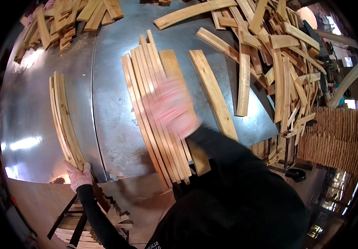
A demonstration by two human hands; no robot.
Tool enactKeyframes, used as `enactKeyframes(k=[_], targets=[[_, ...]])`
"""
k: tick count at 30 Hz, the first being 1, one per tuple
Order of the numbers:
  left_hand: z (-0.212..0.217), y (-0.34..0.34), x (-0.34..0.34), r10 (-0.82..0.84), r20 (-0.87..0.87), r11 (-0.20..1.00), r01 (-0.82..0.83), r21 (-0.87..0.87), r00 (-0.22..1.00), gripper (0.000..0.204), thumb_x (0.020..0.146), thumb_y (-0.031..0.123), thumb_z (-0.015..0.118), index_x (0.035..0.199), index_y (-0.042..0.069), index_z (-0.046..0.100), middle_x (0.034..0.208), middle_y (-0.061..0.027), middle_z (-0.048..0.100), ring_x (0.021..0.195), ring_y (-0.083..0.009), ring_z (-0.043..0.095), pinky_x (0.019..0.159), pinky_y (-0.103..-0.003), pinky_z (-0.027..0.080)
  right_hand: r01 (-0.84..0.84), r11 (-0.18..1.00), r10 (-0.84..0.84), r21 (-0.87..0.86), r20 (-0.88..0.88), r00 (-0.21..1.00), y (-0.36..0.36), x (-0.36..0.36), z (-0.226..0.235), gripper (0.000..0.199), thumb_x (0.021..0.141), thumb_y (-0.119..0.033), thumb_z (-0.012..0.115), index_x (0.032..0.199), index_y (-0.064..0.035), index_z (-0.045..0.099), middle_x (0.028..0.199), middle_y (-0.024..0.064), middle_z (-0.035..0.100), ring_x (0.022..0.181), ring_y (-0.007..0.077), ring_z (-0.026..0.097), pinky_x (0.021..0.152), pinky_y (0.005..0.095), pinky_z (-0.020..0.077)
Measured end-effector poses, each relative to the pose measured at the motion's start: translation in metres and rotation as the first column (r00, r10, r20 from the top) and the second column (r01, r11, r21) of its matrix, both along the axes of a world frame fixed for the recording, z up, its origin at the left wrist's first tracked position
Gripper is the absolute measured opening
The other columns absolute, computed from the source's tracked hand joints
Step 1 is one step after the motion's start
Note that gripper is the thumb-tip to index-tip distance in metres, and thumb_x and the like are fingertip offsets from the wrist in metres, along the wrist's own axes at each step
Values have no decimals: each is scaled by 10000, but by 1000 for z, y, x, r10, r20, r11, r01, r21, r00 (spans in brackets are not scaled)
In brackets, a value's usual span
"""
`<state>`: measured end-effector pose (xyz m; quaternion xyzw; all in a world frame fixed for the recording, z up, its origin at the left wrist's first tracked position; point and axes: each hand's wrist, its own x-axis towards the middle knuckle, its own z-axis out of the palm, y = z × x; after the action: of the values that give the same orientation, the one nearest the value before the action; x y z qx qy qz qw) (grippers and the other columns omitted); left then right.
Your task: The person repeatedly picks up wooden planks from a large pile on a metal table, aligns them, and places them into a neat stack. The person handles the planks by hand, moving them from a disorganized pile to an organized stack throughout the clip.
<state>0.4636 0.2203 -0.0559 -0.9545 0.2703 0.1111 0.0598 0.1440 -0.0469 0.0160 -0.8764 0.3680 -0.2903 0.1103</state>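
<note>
My left hand (79,176), in a pale glove, grips the near end of a small bundle of wooden slats (64,112) at the left. Its fingers and thumb close round that end, and the slats lie lengthwise on the metal tabletop (112,112). Over a larger row of wooden slats (140,97) in the middle, my gloved right hand (172,106) is smeared by motion, so its fingers cannot be made out. Those slats stand on edge side by side, with uneven far ends. A wider board (170,62) lies against their right side, partly hidden by my right hand and sleeve.
One single board (214,95) lies right of the row. A tangled heap of wood pieces (278,54) covers the far right, and another pile (63,20) the far left. Stacked slats (332,137) stand beyond the right edge; more wood (77,235) sits below the left edge.
</note>
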Motion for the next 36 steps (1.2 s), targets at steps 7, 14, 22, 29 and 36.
enactKeyframes(k=[7,14,22,29,36], targets=[[83,-88,-280,-695,-437,692,367,-622,570,807,836,424,711,1430,-10,379,1397,-249,488,1272,-401,489,1036,-463,429,665,673,-362,324,-639,678,31,-243,-89,1048,754,-480,739,1525,-42,180,1456,239,372,1314,442,384,1073,477,370],[-12,-163,-444,-416,-68,886,388,-253,907,998,774,398,770,1513,22,215,1504,-319,265,1370,-472,314,1085,-520,361,-128,357,-518,925,310,797,-9,-301,-64,547,933,-301,598,1382,-7,490,1180,210,631,1119,271,603,955,309,459],[15,-173,-490,-270,-141,947,236,-220,952,949,759,469,757,1468,31,304,1293,-269,558,1207,-397,545,1026,-418,418,-59,697,-82,715,161,984,-11,-271,-57,360,937,-335,468,1127,-73,624,1068,218,665,1021,364,634,908,466,494],[2,-149,-455,-179,-106,933,134,-334,978,886,870,225,618,1557,120,68,1414,-279,462,1228,-400,538,972,-446,463,592,613,-598,523,-183,781,-67,-340,-63,1019,737,-286,772,1454,85,149,1364,344,369,1266,468,416,1017,508,400],[21,-137,-438,-270,-441,922,98,-374,856,932,900,557,566,1560,95,97,1479,-271,395,1275,-411,493,1005,-432,437,90,304,285,949,-180,941,60,-247,-61,828,854,-333,574,1480,48,189,1245,332,559,1114,418,606,974,510,459]])
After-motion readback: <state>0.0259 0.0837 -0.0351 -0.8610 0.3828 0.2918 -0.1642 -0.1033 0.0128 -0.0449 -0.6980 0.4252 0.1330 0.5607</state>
